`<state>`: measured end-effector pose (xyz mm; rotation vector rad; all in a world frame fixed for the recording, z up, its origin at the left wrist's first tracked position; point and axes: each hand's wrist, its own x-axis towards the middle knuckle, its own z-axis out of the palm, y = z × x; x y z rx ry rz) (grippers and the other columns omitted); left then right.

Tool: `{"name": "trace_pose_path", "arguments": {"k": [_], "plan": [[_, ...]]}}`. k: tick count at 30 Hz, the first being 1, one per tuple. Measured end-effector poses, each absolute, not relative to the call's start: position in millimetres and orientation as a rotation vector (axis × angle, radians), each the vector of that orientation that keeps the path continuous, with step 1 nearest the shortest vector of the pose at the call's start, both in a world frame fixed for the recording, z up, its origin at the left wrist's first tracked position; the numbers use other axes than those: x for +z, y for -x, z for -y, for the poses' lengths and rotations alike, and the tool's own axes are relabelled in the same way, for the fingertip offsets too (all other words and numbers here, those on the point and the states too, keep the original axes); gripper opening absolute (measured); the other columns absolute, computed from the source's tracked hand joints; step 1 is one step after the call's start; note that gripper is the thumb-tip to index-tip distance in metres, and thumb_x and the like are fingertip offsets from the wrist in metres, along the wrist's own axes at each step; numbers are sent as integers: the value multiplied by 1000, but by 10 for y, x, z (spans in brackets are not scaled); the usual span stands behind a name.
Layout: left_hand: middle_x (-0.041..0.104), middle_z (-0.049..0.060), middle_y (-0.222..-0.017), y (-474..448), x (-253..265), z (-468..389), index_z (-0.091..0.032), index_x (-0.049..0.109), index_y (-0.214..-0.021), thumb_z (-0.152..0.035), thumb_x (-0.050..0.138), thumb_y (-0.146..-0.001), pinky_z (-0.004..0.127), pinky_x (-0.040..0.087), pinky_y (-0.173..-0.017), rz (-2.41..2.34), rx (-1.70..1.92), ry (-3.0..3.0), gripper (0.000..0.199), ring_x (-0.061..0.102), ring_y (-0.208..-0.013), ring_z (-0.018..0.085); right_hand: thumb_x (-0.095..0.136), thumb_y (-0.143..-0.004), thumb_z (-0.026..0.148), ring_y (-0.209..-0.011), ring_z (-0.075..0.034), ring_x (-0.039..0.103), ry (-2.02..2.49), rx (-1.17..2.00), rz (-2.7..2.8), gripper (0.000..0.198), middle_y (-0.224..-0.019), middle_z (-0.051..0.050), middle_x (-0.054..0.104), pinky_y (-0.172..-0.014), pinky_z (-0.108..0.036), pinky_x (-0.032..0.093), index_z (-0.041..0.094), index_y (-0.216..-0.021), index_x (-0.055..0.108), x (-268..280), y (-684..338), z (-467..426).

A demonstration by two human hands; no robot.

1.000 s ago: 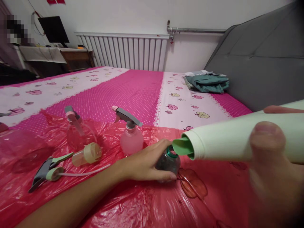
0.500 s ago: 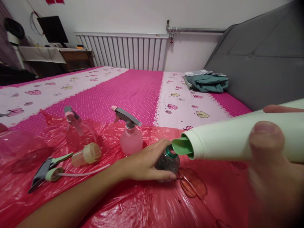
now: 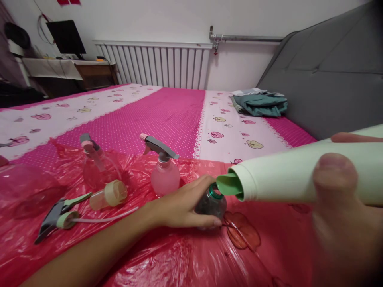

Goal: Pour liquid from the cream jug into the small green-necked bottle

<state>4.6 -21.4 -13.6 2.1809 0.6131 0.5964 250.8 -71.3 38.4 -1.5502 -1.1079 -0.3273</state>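
My left hand (image 3: 191, 205) is closed round a small clear bottle (image 3: 212, 209) with a green-ringed open neck, which stands on red plastic sheeting (image 3: 167, 255). In my right hand (image 3: 344, 207) is a large pale green bottle (image 3: 284, 175), tilted nearly level. Its green spout (image 3: 229, 183) reaches over the small bottle's mouth. I cannot make out any liquid passing between them. Left of my left arm lies a grey and green spray head (image 3: 56, 215) with a thin tube, beside a clear cup with a cream cap (image 3: 110, 194).
A pink spray bottle (image 3: 165, 175) stands just beyond my left hand. Another spray bottle (image 3: 98, 167) and a larger pink bottle (image 3: 24, 187) are at the left. Folded clothes (image 3: 260, 103) lie on the bed near the grey headboard (image 3: 329, 67). A radiator (image 3: 155, 65) lines the wall.
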Motion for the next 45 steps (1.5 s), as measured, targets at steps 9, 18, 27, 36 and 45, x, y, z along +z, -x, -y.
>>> {"name": "trace_pose_path", "arguments": {"k": [9,18,27,36,45], "plan": [[64,16,-123,-52,-138,214,-15,49,-135,-54,79,-85,47,54,-95,-624,598,-2167,69,65,-109,33,35,-94,82,-117,0,46,1532,-342,1151,94,-94,-15,41,-103,-7,52,-2,-130,58,336,-2626,697],[64,16,-122,-60,-147,205,-17,49,-133,-53,80,-83,48,55,-94,-628,616,-2175,69,65,-107,34,54,-75,81,-112,-3,51,1390,-132,960,103,-121,-13,42,-110,-15,53,2,-142,58,360,-2216,716],[64,15,-121,-47,-121,222,-17,48,-134,-53,78,-86,46,54,-93,-640,578,-2172,67,65,-107,32,46,-83,84,-113,0,49,1466,-217,1023,102,-114,-14,44,-107,-9,52,0,-139,56,378,-2307,684],[64,16,-121,-58,-160,194,-16,50,-132,-53,80,-84,46,54,-91,-623,595,-2171,68,66,-107,33,37,-93,84,-115,1,44,1538,-378,1102,93,-88,-15,38,-99,-5,50,-3,-118,57,307,-2722,510],[64,15,-122,-54,-136,211,-19,48,-133,-53,79,-85,47,55,-91,-633,594,-2182,67,65,-110,34,36,-94,83,-115,2,43,1535,-375,1118,92,-89,-14,38,-100,-5,50,-4,-118,57,317,-2737,507]]}}
